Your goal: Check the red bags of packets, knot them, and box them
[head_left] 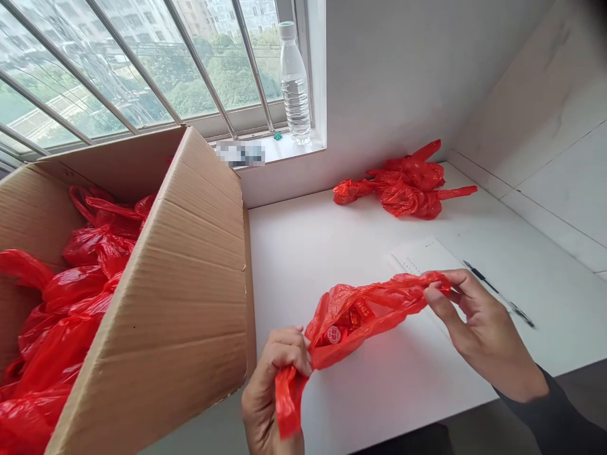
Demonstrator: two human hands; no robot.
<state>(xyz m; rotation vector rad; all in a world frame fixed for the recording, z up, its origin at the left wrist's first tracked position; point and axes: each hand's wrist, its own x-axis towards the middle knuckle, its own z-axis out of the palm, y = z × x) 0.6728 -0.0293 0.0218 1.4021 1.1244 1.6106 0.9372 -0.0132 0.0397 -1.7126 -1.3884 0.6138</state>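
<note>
A thin red plastic bag (370, 332) is stretched between my two hands over the white table, its mouth partly open. Small red packets (351, 319) show inside it, one with a round white mark; their kind is unclear. My left hand (277, 382) is closed around one handle, whose loop hangs out below the fist. With thumb and fingers, my right hand (474, 316) pinches the other handle at the bag's far right end.
At left stands an open cardboard box (190, 284) filled with red bags (85, 284). Knotted red bags (408, 186) lie by the wall. A notebook (417, 256) and pen (497, 294) lie on the table (289, 246). A water bottle (294, 95) stands on the sill beside the barred window.
</note>
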